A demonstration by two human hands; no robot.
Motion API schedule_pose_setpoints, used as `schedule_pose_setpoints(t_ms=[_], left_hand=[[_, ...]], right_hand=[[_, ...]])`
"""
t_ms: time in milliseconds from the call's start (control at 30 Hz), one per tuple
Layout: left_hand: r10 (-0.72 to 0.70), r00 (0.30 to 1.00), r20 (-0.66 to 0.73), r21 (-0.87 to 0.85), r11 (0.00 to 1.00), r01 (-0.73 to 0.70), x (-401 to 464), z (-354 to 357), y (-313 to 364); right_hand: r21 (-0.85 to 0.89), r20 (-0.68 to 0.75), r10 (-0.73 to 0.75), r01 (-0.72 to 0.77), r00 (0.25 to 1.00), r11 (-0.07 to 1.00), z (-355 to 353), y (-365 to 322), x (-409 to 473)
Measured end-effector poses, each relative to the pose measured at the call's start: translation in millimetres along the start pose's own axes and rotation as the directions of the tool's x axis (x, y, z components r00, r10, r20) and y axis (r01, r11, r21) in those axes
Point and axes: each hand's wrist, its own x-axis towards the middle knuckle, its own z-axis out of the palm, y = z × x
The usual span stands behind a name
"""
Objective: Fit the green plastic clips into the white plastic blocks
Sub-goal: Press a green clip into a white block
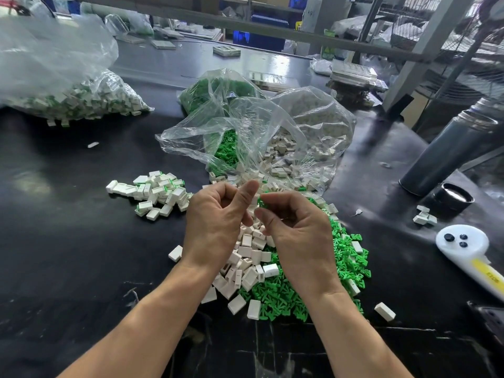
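Forearms nearest us, our right hand (pixel 297 230) pinches a green clip (pixel 262 202) beside our curled left hand (pixel 215 222), contents hidden; misalignment risks dropping it.

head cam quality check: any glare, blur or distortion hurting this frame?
Head view: overhead light glares off the black table at the far side and off the clear bag; wide-angle bending curves the shelf frame at the right edge; left hand, right hand and green clip are sharp; background clutter looks soft.
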Motion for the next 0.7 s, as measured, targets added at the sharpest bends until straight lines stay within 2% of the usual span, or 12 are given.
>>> schedule_pose_setpoints(t_ms=[267, 533, 700], left_hand=[[0.002, 1.000, -0.017, 0.011, 1.000, -0.002, -0.4, 1.1, -2.3], [-0.038, 0.991, 0.127, -0.054, 0.998, 0.045, 2.5, -2.4, -0.4], [-0.038, 0.990, 0.137, -0.073, 0.996, 0.049, 5.1, -5.2, -0.5]], right_hand=[[-0.015, 0.030, 0.006, -0.006, 1.000, 1.000, -2.4, 0.3, 1.5], [0.060, -0.025, 0.012, -0.010, 1.000, 0.998, -6.7, -1.8, 4.5], [0.086, -0.021, -0.006, 0.008, 1.000, 0.996, -9.1, -3.0, 6.3]])
